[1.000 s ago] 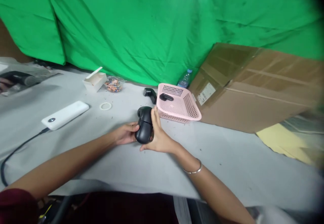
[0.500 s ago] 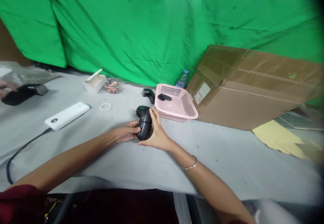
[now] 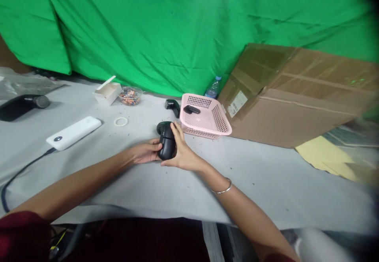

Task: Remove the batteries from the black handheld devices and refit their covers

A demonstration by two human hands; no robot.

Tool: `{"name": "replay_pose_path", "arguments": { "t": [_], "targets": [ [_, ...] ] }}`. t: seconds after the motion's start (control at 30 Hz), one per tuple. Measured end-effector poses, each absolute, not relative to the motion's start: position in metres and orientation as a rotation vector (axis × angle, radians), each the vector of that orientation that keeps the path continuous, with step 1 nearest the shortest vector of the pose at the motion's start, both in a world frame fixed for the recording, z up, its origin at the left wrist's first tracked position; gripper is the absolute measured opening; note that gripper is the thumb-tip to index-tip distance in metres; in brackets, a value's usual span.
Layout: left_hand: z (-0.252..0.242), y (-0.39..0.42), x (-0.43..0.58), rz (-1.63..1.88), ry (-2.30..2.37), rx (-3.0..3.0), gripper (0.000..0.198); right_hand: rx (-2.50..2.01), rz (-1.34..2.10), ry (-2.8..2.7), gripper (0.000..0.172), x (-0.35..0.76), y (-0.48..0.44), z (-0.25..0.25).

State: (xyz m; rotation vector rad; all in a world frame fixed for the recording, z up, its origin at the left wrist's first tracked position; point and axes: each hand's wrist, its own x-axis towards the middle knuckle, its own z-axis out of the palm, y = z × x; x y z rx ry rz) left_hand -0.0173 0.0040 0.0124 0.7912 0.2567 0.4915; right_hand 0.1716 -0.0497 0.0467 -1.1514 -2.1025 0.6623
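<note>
Both of my hands hold a black handheld device (image 3: 167, 147) with a round head and a thick rounded body, above the grey-covered table. My left hand (image 3: 149, 151) grips its lower left side, thumb on the body. From the right, my right hand (image 3: 183, 153) wraps around it, fingers near the head and thumb low down. What the device is exactly, I cannot tell. Just beyond it, a black angled piece (image 3: 174, 106) stands beside a pink plastic basket (image 3: 206, 126). A small black part (image 3: 192, 109) lies inside the basket.
On the left lie a white power bank (image 3: 75, 132) with a dark cable, a bead bracelet (image 3: 121, 122) and another black device (image 3: 23, 106). A white box (image 3: 108, 92) and a tub of small colourful items (image 3: 130, 96) stand behind. A cardboard box (image 3: 284, 112) and bottle (image 3: 213, 87) are at right.
The scene has shifted slightly left and up in view. Another person's hand, on the black device at far left, is gone from sight. My grip looks the same.
</note>
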Motion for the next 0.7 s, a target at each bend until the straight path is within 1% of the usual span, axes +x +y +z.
{"name": "replay_pose_path", "arguments": {
  "t": [0.03, 0.07, 0.1, 0.2, 0.23, 0.27, 0.47, 0.53, 0.63, 0.7],
  "targets": [
    [0.013, 0.004, -0.016, 0.509, 0.267, 0.783, 0.044, -1.146, 0.616, -2.083, 0.134, 0.171, -0.050, 0.045],
    [0.014, 0.004, -0.015, 0.538, 0.271, 0.770, 0.043, -1.130, 0.543, -2.055, 0.127, 0.169, -0.052, 0.043],
    [0.015, 0.003, -0.013, 0.571, 0.271, 0.753, 0.042, -1.106, 0.448, -2.020, 0.117, 0.167, -0.053, 0.041],
    [0.017, 0.002, -0.010, 0.647, 0.245, 0.712, 0.039, -1.025, 0.154, -1.937, 0.076, 0.162, -0.058, 0.037],
    [0.018, 0.003, -0.010, 0.649, 0.233, 0.706, 0.039, -1.001, 0.090, -1.934, 0.068, 0.161, -0.059, 0.037],
    [0.017, 0.003, -0.011, 0.640, 0.226, 0.701, 0.039, -0.977, 0.046, -1.940, 0.064, 0.160, -0.060, 0.036],
    [0.013, 0.006, -0.014, 0.555, 0.264, 0.680, 0.047, -0.919, -0.081, -1.956, 0.075, 0.161, -0.062, 0.030],
    [0.014, 0.006, -0.014, 0.535, 0.291, 0.697, 0.047, -0.946, -0.082, -1.935, 0.074, 0.162, -0.062, 0.026],
    [0.018, 0.009, -0.014, 0.499, 0.298, 0.717, 0.045, -0.971, -0.054, -1.905, 0.068, 0.163, -0.060, 0.021],
    [0.019, 0.013, -0.016, 0.438, 0.248, 0.749, 0.044, -1.002, 0.000, -1.903, 0.071, 0.164, -0.059, 0.021]
  ]
}}
